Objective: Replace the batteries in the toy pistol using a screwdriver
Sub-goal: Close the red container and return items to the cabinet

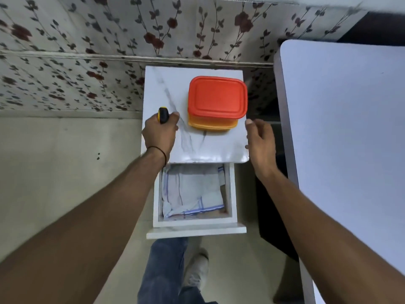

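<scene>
- Head view, nearest: a leg [164, 270] in jeans and a pale shoe [196, 270] on the floor.
- Just beyond, a white drawer [197, 224] stands pulled out, with a folded cloth [192, 191] lying in it.
- Left hand [160, 133] is at the left edge of the cabinet [166, 88] top, fingers curled tight round the yellow-and-black screwdriver [163, 115] handle; its shaft is hidden.
- Right hand [260, 139] is at the top's right edge, fingers loosely spread and holding nothing; whether it touches the edge is unclear.
- An orange box [217, 96] with a red lid sits on the top between the hands.
- A pale table [350, 128] is at right, with a flowered wall [87, 29] behind.
</scene>
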